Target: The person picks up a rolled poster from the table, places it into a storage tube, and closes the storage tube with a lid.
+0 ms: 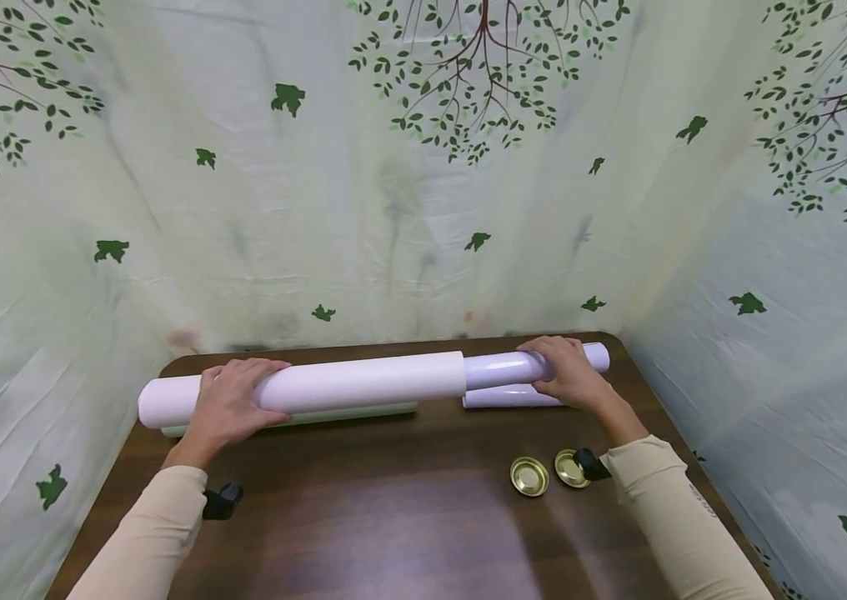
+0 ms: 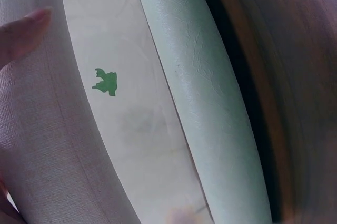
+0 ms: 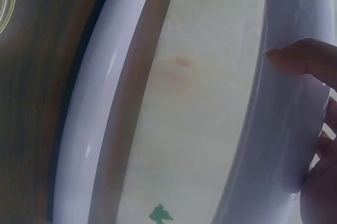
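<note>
Held level above the back of the table is a thick matte white tube [image 1: 371, 379]. My left hand [image 1: 236, 400] grips it left of its middle, fingers over the top and thumb below. In the left wrist view the tube [image 2: 47, 129] has a fine textured surface. A narrower glossy white roll [image 1: 502, 369] lines up with the tube's right end, its left end hidden inside the tube. My right hand [image 1: 569, 375] grips this roll near its right end. The right wrist view shows the thumb pressed along the glossy roll [image 3: 274, 139].
A pale green roll [image 2: 205, 103] lies on the brown table [image 1: 363, 500] behind the tube. Another glossy white roll [image 3: 95, 113] rests at the back right. Two gold round caps [image 1: 529, 477] sit near the right forearm. A leaf-patterned curtain [image 1: 393, 208] surrounds the table.
</note>
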Demonstrator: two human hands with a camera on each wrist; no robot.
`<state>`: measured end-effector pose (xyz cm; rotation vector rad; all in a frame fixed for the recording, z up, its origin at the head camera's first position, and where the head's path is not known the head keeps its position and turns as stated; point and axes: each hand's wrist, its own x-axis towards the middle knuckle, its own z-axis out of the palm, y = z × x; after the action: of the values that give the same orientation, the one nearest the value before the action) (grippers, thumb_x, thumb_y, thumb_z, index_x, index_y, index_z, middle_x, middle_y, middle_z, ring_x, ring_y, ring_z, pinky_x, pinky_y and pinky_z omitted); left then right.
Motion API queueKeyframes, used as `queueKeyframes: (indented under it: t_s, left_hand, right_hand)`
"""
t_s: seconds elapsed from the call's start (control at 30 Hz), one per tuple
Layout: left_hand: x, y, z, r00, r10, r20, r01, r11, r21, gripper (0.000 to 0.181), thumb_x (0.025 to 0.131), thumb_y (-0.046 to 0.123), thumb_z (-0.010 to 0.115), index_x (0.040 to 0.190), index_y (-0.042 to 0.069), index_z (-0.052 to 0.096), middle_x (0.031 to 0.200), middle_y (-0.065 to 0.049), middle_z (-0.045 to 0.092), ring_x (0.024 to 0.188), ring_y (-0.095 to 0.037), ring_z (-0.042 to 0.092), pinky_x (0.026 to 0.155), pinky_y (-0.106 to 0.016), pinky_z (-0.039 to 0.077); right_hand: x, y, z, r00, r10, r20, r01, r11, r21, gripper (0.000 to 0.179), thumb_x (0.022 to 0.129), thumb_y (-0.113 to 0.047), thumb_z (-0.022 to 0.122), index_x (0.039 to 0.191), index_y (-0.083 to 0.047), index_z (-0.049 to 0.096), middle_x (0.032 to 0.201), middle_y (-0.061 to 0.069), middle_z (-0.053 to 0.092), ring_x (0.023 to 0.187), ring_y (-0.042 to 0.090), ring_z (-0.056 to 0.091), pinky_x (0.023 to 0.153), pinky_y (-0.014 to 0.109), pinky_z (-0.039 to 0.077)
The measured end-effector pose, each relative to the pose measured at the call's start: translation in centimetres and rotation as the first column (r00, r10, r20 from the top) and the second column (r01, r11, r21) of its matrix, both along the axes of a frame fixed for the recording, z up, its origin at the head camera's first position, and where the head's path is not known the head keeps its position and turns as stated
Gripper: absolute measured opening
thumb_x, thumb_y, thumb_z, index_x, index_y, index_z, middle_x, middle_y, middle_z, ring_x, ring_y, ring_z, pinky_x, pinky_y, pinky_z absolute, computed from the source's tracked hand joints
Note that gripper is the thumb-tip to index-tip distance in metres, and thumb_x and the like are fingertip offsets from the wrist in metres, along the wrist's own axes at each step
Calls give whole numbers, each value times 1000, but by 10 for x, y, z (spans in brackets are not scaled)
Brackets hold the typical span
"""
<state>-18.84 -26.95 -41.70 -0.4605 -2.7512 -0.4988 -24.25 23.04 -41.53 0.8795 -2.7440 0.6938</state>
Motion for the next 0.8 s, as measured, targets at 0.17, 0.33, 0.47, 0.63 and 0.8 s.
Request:
queueKeyframes:
  t_s: [0.17, 0.33, 0.47, 0.63, 0.8]
  left_hand:
    - [1, 2, -2, 1000, 3, 6, -3, 1000, 5, 69, 56, 30, 92, 118, 14, 65, 116, -14, 65, 106, -38, 54, 87, -57, 29]
    - [-1, 3, -2, 1000, -5, -9, 5, 1000, 0, 69, 56, 31, 92, 118, 14, 65, 117, -14, 65, 107, -38, 53, 88, -58, 28]
    - [0, 3, -1, 1000, 4, -18, -5, 1000, -8, 69, 56, 31, 92, 117, 13, 65, 116, -15, 65, 106, -39, 54, 88, -58, 29]
    - [1, 1, 0, 1000, 5, -29, -6, 1000, -12, 70, 55, 31, 92, 117, 13, 65, 115, -15, 66, 106, -39, 54, 87, -58, 29]
    - [0, 1, -1, 999, 0, -48, 0, 1000, -4, 70, 54, 30, 93, 117, 13, 65, 114, -15, 66, 105, -39, 54, 87, -59, 29]
  right_hand:
    - [2, -4, -3, 1000, -6, -8, 6, 1000, -10, 50, 68, -1, 81, 114, -3, 62, 114, 15, 65, 110, 35, 55, 92, 52, 29]
    - [1, -10, -5, 999, 15, -43, -16, 999, -39, 49, 67, -1, 82, 112, -4, 63, 113, 14, 65, 110, 34, 55, 91, 52, 30]
    - [-1, -17, -7, 998, 35, -56, -38, 998, -51, 49, 66, -1, 82, 112, -6, 64, 113, 14, 64, 110, 35, 55, 90, 51, 30]
    - [-2, -24, -8, 997, 42, -72, -47, 997, -69, 50, 66, -1, 82, 112, -6, 65, 112, 15, 63, 108, 38, 54, 90, 54, 31]
    - [-1, -29, -7, 997, 34, -71, -39, 997, -61, 50, 66, -2, 82, 113, -7, 65, 113, 14, 63, 109, 38, 54, 91, 55, 31]
